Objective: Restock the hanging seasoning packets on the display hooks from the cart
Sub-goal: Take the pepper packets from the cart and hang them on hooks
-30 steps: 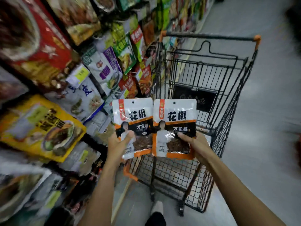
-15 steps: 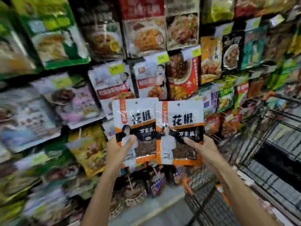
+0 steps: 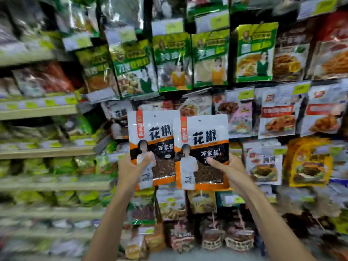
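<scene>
I hold two matching seasoning packets upright in front of the display, white on top with black characters, an orange band and dark peppercorns showing below. My left hand (image 3: pixel 131 168) grips the left packet (image 3: pixel 152 132) at its lower left corner, thumb across the front. My right hand (image 3: pixel 228 170) grips the right packet (image 3: pixel 205 136) at its lower right, thumb on the front. The right packet overlaps the left one's edge. A similar packet (image 3: pixel 117 117) hangs on the display just behind them to the left. The cart is out of view.
The display wall is packed with hanging packets: green ones (image 3: pixel 211 59) above, white and orange ones (image 3: pixel 278 113) to the right, a yellow one (image 3: pixel 308 162) at lower right. Shelves (image 3: pixel 37 110) with goods run along the left. Small bags (image 3: pixel 212 238) hang near the floor.
My view has swung left from the cart to face the display wall. Both hands still hold the two packets, now raised in front of the hanging rows.
</scene>
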`<action>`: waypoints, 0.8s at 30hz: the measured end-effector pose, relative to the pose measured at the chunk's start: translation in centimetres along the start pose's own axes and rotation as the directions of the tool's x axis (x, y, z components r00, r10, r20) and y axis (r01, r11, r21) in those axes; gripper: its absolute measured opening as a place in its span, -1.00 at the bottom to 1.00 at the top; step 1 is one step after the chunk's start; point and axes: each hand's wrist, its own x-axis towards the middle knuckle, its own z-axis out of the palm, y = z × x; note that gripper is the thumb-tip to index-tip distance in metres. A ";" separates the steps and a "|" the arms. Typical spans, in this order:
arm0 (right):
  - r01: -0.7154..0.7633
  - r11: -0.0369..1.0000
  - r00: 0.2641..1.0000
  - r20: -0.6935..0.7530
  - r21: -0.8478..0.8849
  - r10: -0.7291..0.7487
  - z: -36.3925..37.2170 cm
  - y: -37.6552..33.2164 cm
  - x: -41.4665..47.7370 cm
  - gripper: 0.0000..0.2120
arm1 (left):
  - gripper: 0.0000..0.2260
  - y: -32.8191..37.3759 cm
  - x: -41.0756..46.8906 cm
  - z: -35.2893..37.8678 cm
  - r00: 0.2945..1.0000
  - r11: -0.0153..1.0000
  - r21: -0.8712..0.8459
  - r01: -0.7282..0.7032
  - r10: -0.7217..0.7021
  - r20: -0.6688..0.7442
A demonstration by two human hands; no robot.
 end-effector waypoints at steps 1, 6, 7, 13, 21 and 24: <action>0.000 1.000 1.000 0.016 0.006 0.000 2.7 0.2 0.2 -0.45 | -0.76 -0.6 0.4 -2.6 1.000 1.000 0.015 0.018 -0.017 -0.017; 0.003 1.000 0.995 0.095 0.012 -0.004 13.9 0.7 1.2 -0.55 | -0.63 -3.2 2.6 -13.7 0.989 0.996 0.068 0.064 -0.054 -0.138; 0.002 1.000 0.993 0.116 0.003 -0.002 15.7 0.7 1.5 -0.53 | -0.60 -3.7 2.9 -15.5 0.985 0.994 0.083 0.074 -0.060 -0.160; 0.003 1.000 0.982 0.188 -0.015 0.000 22.7 1.4 5.1 -0.46 | -0.61 -6.2 5.5 -21.9 0.971 0.993 0.062 0.100 -0.084 -0.225; 0.075 0.995 0.983 0.161 0.067 -0.085 27.8 1.2 13.9 -0.52 | -0.90 -8.1 12.1 -24.9 0.942 0.997 0.058 0.051 -0.029 -0.336; 0.058 0.997 0.981 0.181 0.045 -0.066 29.3 1.3 17.6 -0.66 | -0.79 -8.9 14.4 -25.1 0.940 0.997 0.067 0.042 -0.017 -0.340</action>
